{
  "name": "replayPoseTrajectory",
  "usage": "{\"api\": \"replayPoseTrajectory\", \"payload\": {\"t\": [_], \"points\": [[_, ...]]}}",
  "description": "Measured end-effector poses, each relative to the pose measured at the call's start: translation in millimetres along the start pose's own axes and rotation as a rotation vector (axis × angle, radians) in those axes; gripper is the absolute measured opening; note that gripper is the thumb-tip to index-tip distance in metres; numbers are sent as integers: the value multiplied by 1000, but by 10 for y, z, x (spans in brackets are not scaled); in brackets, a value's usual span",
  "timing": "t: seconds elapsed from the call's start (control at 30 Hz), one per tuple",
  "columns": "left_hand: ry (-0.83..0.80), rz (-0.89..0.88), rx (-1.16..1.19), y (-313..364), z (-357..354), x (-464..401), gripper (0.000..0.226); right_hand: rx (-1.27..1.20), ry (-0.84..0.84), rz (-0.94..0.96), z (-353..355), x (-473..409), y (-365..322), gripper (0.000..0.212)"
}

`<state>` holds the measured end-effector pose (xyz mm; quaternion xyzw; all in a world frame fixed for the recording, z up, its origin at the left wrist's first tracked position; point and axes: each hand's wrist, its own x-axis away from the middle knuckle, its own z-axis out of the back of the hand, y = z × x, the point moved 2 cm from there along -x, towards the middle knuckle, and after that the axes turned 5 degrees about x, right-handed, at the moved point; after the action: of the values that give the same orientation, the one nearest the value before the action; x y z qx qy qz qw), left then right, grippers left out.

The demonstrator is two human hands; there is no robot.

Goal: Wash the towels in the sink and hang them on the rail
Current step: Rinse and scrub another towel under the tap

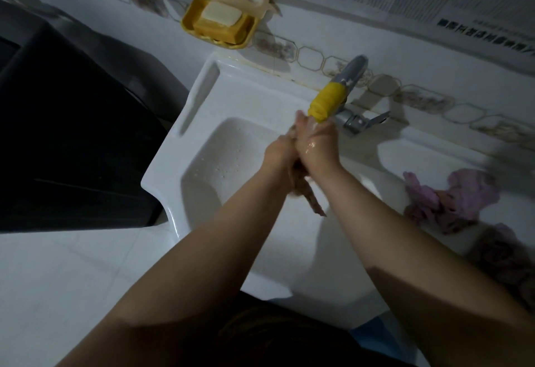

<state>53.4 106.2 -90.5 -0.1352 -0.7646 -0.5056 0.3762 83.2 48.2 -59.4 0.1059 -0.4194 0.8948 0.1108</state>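
Towel (311,193) under wash is twisted between both hands above the sink (202,146), just below the yellow-sleeved tap (325,103), so runoff falls into the basin. Left hand (279,153) and right hand (317,143) are each clenched round it, apparently wringing. Pink towels (451,201) wait on the sink's right edge. Soap dish (220,23) on the wall holds two bars. No rail shows.
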Motion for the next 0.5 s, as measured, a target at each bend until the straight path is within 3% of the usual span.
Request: {"api": "replayPoseTrajectory", "payload": {"t": [0.1, 0.27, 0.33, 0.43, 0.5], "points": [[37, -23, -20, 91, 116, -55, 32, 126, -11, 97, -100, 215, -92, 46], [-104, 223, -194, -98, 102, 136, 64, 141, -89, -53, -34, -163, 120, 44], [-209, 212, -203, -96, 225, 138, 56, 68, -202, -57, -11, -200, 179, 44], [-368, 134, -184, -82, 445, 87, 17, -94, -356, -54, 62, -132, 180, 40], [-402, 125, -266, -54, 599, 50, 27, -102, -459, -80, 96, -131, 184, 38]]}}
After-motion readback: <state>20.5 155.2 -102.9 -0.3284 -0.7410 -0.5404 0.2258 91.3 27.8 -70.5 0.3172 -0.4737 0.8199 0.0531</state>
